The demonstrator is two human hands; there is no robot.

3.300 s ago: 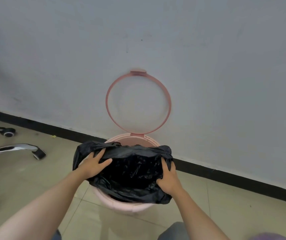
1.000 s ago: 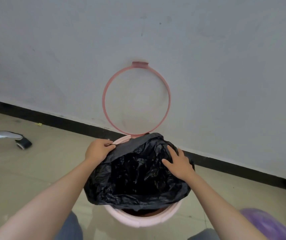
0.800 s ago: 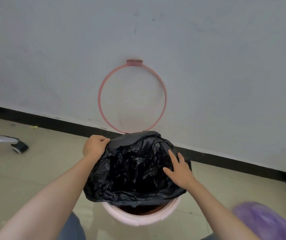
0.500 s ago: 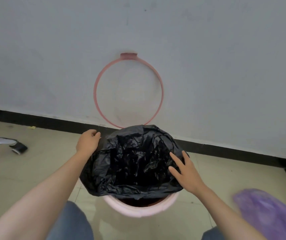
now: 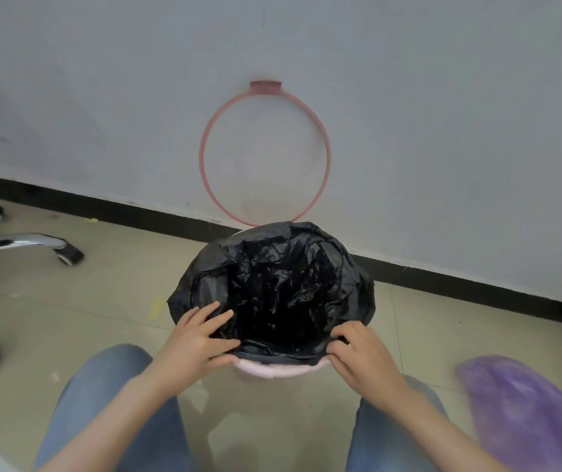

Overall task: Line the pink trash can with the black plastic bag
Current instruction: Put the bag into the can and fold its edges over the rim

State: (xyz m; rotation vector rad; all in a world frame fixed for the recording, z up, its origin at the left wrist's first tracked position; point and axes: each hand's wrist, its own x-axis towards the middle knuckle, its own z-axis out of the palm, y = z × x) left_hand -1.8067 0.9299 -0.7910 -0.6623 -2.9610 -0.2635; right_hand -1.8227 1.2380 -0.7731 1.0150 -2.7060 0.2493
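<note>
Inspection of the pink trash can (image 5: 277, 369) finds it standing on the floor between my knees, close to the wall, with the black plastic bag (image 5: 272, 284) already seated inside and its mouth spread wide. Bag film is folded outward over the far, left and right portions of the rim, where it drapes down the outside and hides the pink. Only the near arc of the rim is exposed, a pale pink strip showing under the bag's edge. My left hand (image 5: 197, 342) lies on the near-left edge of the bag, fingers apart and spread flat on the film, pressing rather than clamped. My right hand (image 5: 361, 352) sits at the near-right edge with fingers curled onto the bag's hem; I cannot tell for certain whether film is pinched between thumb and fingers. The pink ring (image 5: 265, 155), hinged at the far side of the can, stands raised against the wall and is not yet lowered. By my judgement the work is well advanced: insertion and most of the fold-over are done. Outstanding items appear to be drawing the near hem over the exposed rim and, presumably, bringing the ring down to clamp the bag. The thin film may slip back off the rim if released slack.
</note>
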